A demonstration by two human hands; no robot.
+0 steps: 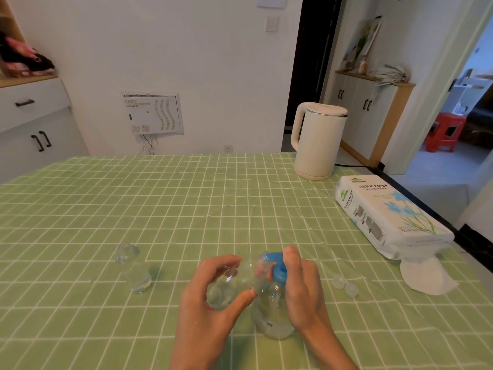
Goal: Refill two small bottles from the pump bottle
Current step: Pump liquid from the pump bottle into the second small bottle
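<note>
A clear pump bottle (269, 311) with a blue pump head (277, 267) stands on the green checked tablecloth near me. My right hand (301, 289) wraps around its right side, fingertips on the blue head. My left hand (210, 303) holds a small clear bottle (229, 284), tilted with its mouth up against the pump's spout. A second small clear bottle (133, 268) stands upright and uncapped to the left, with some clear liquid at its bottom. Two small clear caps (345, 285) lie on the cloth to the right.
A white electric kettle (317, 140) stands at the table's far right, its cord running off the edge. A tissue paper pack (386, 212) lies along the right edge with a loose white tissue (424, 276) in front of it. White cabinets line the walls beyond.
</note>
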